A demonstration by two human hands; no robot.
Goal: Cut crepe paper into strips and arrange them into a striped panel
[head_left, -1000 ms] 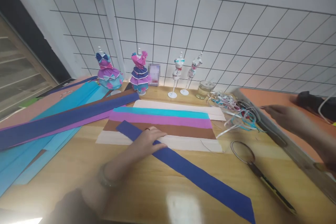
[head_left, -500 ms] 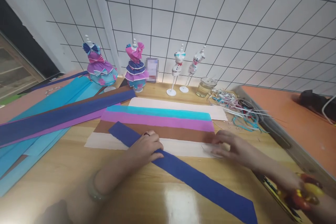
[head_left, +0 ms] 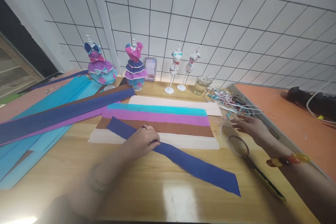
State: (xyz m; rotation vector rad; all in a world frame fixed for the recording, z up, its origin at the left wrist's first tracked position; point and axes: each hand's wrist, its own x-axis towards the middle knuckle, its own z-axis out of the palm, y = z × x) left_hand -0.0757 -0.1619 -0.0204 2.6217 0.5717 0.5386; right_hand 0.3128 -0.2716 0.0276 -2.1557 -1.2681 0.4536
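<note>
My left hand (head_left: 143,138) pinches the upper middle of a dark blue paper strip (head_left: 195,162). That strip lies aslant: its upper end crosses the brown paper strip (head_left: 183,129) and white paper strip (head_left: 189,141), while the lower end rests on the wooden table. Purple (head_left: 181,118) and turquoise (head_left: 168,109) strips lie behind the brown one, with another white strip (head_left: 178,103) at the back. My right hand (head_left: 248,126), slightly blurred, hovers with fingers stretched out beside a pile of thin ribbons (head_left: 228,98). I see nothing held in it.
Long blue strips (head_left: 52,101) are heaped at left. Dressed mini mannequins (head_left: 102,66) and two bare white ones (head_left: 175,63) stand along the back, beside a glass (head_left: 202,84). A dark, yellow-edged tool with a ring (head_left: 265,176) lies at right, near the table's raised edge.
My right hand has left the right ends of the strips and moved right and up toward the ribbons, uncovering the ringed tool. My left hand still grips the blue strip, whose lower end has shifted up.
</note>
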